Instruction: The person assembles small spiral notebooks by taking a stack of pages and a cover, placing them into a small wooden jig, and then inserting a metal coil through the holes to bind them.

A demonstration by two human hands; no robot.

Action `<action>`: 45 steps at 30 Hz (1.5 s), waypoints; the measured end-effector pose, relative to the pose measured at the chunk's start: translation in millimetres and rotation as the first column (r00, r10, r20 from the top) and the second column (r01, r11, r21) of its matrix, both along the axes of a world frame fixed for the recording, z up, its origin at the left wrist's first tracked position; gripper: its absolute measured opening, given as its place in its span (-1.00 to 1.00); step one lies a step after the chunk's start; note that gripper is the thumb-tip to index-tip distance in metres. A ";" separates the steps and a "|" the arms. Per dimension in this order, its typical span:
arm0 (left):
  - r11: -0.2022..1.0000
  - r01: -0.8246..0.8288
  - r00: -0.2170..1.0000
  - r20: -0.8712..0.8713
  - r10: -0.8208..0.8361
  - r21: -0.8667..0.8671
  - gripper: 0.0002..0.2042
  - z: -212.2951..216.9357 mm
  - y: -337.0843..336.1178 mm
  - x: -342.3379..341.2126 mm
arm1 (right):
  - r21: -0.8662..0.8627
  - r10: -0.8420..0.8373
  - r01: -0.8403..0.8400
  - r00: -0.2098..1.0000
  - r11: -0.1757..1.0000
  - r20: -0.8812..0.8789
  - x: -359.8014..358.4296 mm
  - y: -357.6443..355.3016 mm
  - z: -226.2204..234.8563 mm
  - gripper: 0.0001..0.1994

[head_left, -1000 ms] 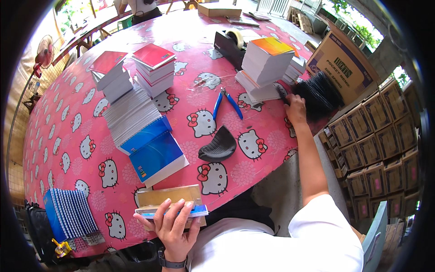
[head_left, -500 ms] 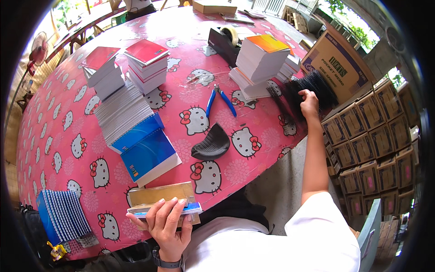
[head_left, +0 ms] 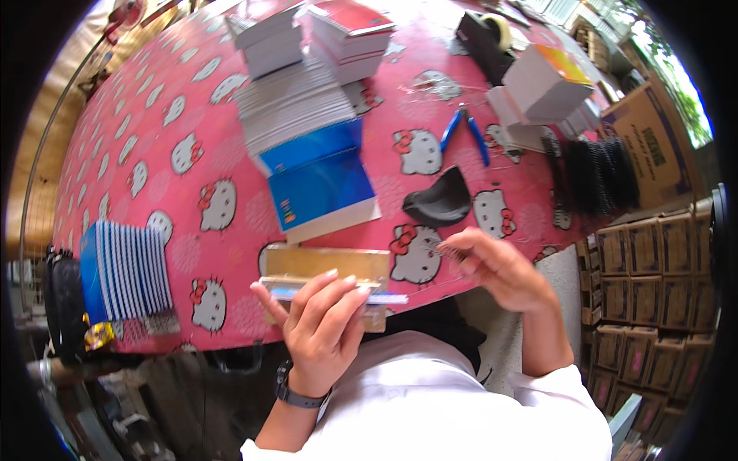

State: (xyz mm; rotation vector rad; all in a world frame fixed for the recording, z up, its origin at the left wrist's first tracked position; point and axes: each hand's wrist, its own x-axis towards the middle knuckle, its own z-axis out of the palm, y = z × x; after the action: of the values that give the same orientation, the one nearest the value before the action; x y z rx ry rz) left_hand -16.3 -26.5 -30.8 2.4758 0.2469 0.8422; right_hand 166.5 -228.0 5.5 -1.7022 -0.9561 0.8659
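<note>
My left hand (head_left: 323,323), with a dark wristwatch, grips a thin blue-edged notepad (head_left: 392,299) at the table's near edge. The pad lies against a yellowish flat-sided block (head_left: 327,261), and my fingers stretch across its top. To its right, my right hand (head_left: 507,273) is raised with thumb and fingers pinched on a short dark spiral binding wire (head_left: 452,250), slightly blurred. Just beyond the hands sit a black curved scoop-like piece (head_left: 438,198) and blue-handled cutting pliers (head_left: 465,134). Black binding coils (head_left: 603,177) are heaped at the right.
A long row of white pads (head_left: 296,104) ends in blue-covered ones (head_left: 323,192). Red-topped (head_left: 354,38) and yellow-topped stacks (head_left: 542,84) stand farther back. Bound blue notebooks (head_left: 131,269) lie at the left edge. Cartons (head_left: 646,269) are piled at right, beyond the table edge.
My right hand has come back from the black coil heap toward the left hand, carrying a binding wire. The view has shifted; my left hand still holds the notepad.
</note>
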 end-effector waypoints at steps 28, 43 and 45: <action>0.985 -0.116 0.993 -0.015 0.119 0.131 -0.65 -13.9 -38.1 22.5 | 0.227 -0.110 0.015 0.903 0.974 0.415 -21.3 20.9 -9.0 -0.68; 0.993 0.110 0.993 -0.044 -0.108 0.042 -0.79 -4.3 -20.0 9.7 | 0.108 0.066 -0.088 0.979 0.990 0.191 -22.5 20.6 0.3 -0.47; 0.994 0.098 0.991 -0.097 -0.094 0.038 -0.86 1.4 -17.5 10.4 | 0.093 0.078 -0.094 0.984 0.991 0.159 -15.4 19.3 -2.2 -0.51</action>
State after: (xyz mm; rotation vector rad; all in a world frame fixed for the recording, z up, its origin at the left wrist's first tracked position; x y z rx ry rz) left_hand -5.9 -44.0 -29.4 2.5488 0.1428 0.6971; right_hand 151.1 -208.7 3.3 -1.6701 -1.1665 0.7361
